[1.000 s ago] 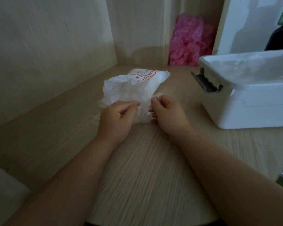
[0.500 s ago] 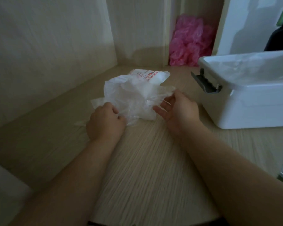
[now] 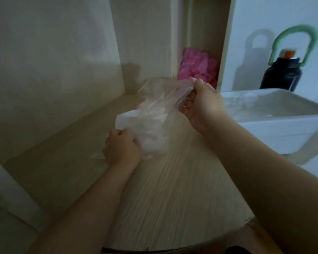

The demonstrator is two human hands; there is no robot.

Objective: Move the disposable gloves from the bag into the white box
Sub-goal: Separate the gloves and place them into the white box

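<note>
A crumpled white plastic bag lies on the wooden tabletop. My left hand grips the bag's near left edge against the table. My right hand is raised above the bag and pinches a thin clear disposable glove, which stretches from the bag up to my fingers. The open white box stands to the right, with some clear plastic lying inside it. My right hand is just left of the box's rim.
A heap of pink plastic fills a narrow nook at the back. A dark bottle with a green handle stands behind the box. Wood panels wall in the left and back. The table's rounded front edge is close to me.
My right hand has closed on a glove and lifted it up and to the right, out of the bag. My left hand stays on the bag. The camera has tilted up.
</note>
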